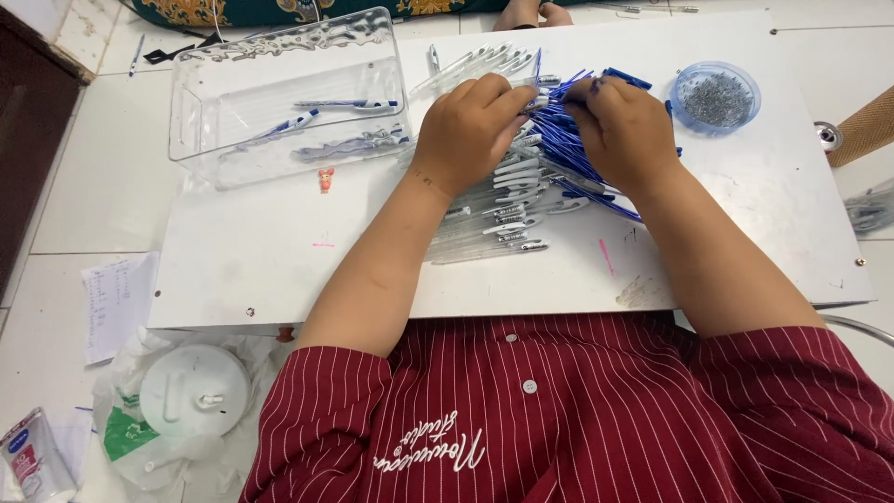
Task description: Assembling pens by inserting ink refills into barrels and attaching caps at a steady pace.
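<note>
On the white bench (261,261), nearest the person, lies a row of clear pen barrels (507,224). The left hand (470,130) rests curled on them, fingertips pinching one, while the right hand (619,130) is closed over a heap of blue refills (568,140). Beyond stand a clear plastic tray (289,93) holding finished pens (345,103) and a blue bowl of small springs (715,96).

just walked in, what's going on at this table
A person in a striped red shirt works at a white board. The left hand rests on a heap of clear pen barrels; the right hand lies on blue refills. A clear tray holds a few finished pens, and a small blue dish holds springs.
</note>
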